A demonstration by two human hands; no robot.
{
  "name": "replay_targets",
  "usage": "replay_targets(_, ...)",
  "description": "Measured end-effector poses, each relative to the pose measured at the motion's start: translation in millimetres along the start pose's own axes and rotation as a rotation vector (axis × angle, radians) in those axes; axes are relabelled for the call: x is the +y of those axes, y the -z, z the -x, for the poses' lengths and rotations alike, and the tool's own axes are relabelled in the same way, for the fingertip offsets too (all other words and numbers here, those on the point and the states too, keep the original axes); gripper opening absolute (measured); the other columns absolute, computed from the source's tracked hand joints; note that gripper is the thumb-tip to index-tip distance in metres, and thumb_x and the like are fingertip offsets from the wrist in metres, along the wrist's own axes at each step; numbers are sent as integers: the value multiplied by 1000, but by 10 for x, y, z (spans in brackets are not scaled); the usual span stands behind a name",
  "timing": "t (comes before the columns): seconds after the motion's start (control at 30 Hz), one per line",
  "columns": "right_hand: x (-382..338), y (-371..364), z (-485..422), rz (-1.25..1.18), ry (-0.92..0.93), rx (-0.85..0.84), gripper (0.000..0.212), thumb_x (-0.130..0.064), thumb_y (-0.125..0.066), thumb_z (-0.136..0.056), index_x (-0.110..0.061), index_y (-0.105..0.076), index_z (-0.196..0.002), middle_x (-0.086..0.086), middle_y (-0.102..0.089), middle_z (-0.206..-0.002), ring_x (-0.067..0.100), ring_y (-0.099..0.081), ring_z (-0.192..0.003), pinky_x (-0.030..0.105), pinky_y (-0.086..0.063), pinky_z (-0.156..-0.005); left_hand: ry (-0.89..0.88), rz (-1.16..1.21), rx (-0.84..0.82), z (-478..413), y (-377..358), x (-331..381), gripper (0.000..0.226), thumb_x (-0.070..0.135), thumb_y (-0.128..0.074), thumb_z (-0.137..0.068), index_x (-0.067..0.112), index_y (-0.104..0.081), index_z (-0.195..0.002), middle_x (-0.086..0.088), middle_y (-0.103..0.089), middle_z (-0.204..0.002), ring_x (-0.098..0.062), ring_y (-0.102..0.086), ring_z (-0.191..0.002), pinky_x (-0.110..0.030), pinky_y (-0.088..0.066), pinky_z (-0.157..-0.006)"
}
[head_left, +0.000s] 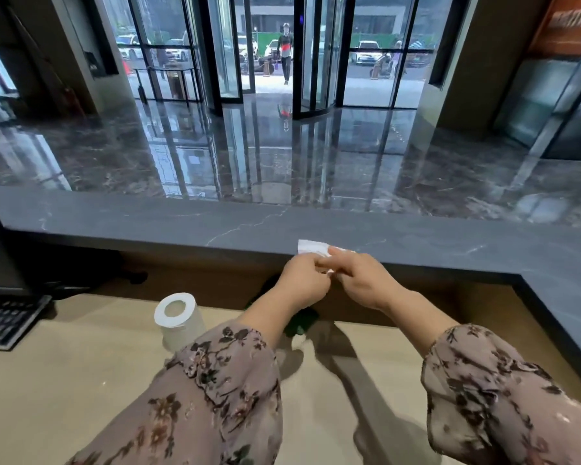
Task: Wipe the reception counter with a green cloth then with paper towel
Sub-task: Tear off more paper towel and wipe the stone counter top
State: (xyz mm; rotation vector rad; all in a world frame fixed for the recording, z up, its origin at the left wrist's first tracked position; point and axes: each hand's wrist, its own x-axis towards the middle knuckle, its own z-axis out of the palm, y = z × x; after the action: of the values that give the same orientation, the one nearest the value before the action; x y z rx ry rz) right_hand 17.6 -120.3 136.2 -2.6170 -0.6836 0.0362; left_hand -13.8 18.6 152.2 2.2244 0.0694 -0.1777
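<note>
left hand: pinches paper towel at counter near edge
right hand: pinches it too
green cloth: on desk, under left forearm
paper roll: upright, further left

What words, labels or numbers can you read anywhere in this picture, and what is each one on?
No text here can be read.
orange banner, upper right: white lettering, too blurred to read.
keyboard, far left: key markings too small to read.
paper towel and paper roll: no print visible.
</note>
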Motion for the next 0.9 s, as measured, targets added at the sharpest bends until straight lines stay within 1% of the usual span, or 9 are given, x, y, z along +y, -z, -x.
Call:
replay_targets(0.07, 55, 58, 1, -259, -104, 127, 44, -4, -45, -96, -26, -56, -133, 5, -36, -152, 19, -30, -142, 34, -26, -113, -1, -8, 90, -35, 114, -41, 38, 9, -53, -85, 18, -65, -120, -6, -68, -115, -27, -61, -109, -36, -50, -91)
replay_targets(0.13, 46, 139, -38, -294, -154, 317, 44, -6, -45, -97, -25, -54, -135, 6, -40, -149, 20, -32, -142, 36, -29, -113, 38, -12, 199, -63, 268, -73, 53, 5, -51, -85, 17, -52, -137, -4, -58, -134, -25, -54, -122, -38, -45, -102)
replay_targets(0.23, -9, 219, -136, -61, -176, 503, 47, -10, -44, -96, -22, -46, -141, 9, -44, -147, 28, -41, -135, 41, -38, -105, 39, -41, 271, -85, 461, -155, 61, 4, -49, -85, 16, -41, -145, -3, -51, -142, -23, -51, -126, -36, -43, -104)
replay_targets(0.3, -110, 158, -215, 155, -189, 557, 45, -9, -45, -93, -18, -47, -138, 11, -53, -133, 35, -52, -116, 41, -45, -86, 31, -72, 274, -102, 536, -237, 62, 3, -50, -85, 17, -40, -145, -3, -51, -142, -22, -52, -125, -35, -43, -101)
replay_targets(0.37, -206, -25, -308, 247, -215, 478, 38, -11, -45, -91, -17, -51, -128, 9, -55, -119, 34, -53, -107, 40, -44, -81, 23, -107, 259, -108, 569, -327, 65, 2, -50, -84, 17, -39, -146, -2, -51, -142, -22, -52, -127, -35, -44, -99)
replay_targets(0.43, -293, -276, -394, 275, -257, 355, 30, -18, -42, -95, -14, -53, -123, 8, -54, -121, 29, -47, -116, 37, -37, -95, 5, -140, 233, -109, 592, -414, 67, 2, -50, -83, 19, -39, -147, -2, -51, -143, -22, -50, -129, -36, -45, -101)
replay_targets(0.53, -437, -480, -481, 235, -338, 352, 30, -25, -37, -99, -13, -52, -123, 9, -49, -125, 29, -42, -118, 37, -34, -97, -13, -178, 216, -139, 625, -508, 69, 3, -51, -82, 21, -37, -147, 0, -50, -144, -20, -48, -131, -38, -44, -104)
replay_targets(0.8, -558, -509, -528, 223, -274, 68, 54, -44, -20, -102, -24, -16, -152, 10, -6, -161, 26, -2, -148, 41, -6, -118, -87, -256, 200, -300, 753, -427, 67, 7, -51, -83, 23, -38, -147, -1, -52, -142, -21, -51, -129, -42, -45, -102)
replay_targets(0.9, -566, -313, -529, 121, -272, 61, 59, -37, -29, -99, -19, -13, -153, 11, -21, -157, 30, -19, -142, 44, -17, -113, -102, -284, 186, -380, 743, -401, 64, 9, -51, -84, 24, -40, -146, -1, -53, -141, -22, -50, -129, -42, -43, -104)
